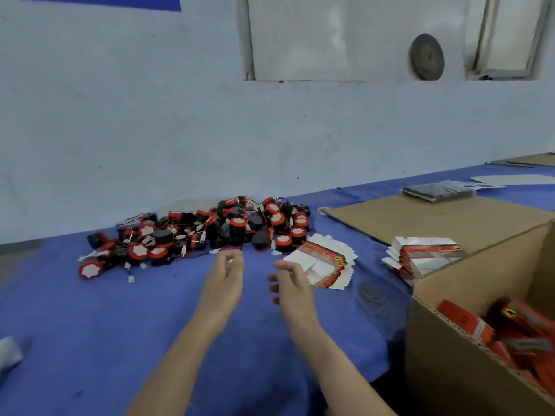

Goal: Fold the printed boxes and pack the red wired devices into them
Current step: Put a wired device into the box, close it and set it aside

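Two forearms (186, 340) stretch in from the near edge, both hands over the blue table (90, 325), just in front of the pile of red devices (210, 232). The left hand (226, 270) is at the pile's near edge, fingertips drawn to the thumb. It's blurred, so I can't tell if it pinches a wire or nothing. The right hand (289, 280) is loose, fingers spread, holding nothing. The hands are apart, not touching.

Flat boxes (324, 265) are fanned out just right of the pile, beside the right hand. A second stack (420, 253) lies further right of the pile. The carton (444, 355) stands well right of the pile, with folded boxes (510, 331) inside.

The step looks like starting the next unit. To do it well, take only the top flat box off the fan and square it before closing a flap. Lift one device clear of the tangle so neighbouring wires don't drag along, and tuck its lead in before shutting the box.
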The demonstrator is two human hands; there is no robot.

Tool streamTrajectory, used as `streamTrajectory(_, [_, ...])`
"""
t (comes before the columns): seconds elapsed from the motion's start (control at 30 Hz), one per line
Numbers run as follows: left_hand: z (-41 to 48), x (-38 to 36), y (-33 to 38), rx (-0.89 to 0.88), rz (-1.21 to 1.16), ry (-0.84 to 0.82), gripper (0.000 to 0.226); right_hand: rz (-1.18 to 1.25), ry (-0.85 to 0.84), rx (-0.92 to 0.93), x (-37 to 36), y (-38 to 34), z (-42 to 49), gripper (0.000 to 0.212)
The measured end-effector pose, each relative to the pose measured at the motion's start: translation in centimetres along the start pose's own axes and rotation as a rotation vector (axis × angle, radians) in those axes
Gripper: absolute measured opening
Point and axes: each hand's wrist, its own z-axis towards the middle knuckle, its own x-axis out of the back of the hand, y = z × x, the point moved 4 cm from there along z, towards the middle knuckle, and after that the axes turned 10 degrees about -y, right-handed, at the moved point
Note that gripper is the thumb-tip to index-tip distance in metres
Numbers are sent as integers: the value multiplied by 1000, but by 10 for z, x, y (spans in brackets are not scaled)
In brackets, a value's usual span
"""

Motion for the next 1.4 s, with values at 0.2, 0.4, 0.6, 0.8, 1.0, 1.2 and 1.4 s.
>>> streamTrajectory(0.2, [3, 22, -109, 193, 917, 11, 38, -817, 25, 72, -5, 33, 52, 26])
streamTrajectory(0.4, [22, 28, -115, 183, 1045, -17, 25, -1396, 150, -25, 24, 51, 120, 69])
streamTrajectory(0.6, [35, 38, -116, 215, 978, -19, 23, -1494, 141, -264, 56, 74, 138, 82])
streamTrajectory(0.8, [41, 41, -115, 213, 830, 20, 25, -1481, 111, -84, 31, 56, 118, 57])
streamTrajectory(1.0, [34, 23, -98, -116, 547, 12, 65, -755, -82, 378, -11, 18, 90, 36])
streamTrajectory(1.2, [17, 22, -71, -330, 323, 65, 32, -398, -184, 506, -33, 0, 60, 24])
streamTrajectory(1.4, [9, 29, -58, -221, -117, 54, 24, -135, -167, 152, -34, 23, 61, 76])
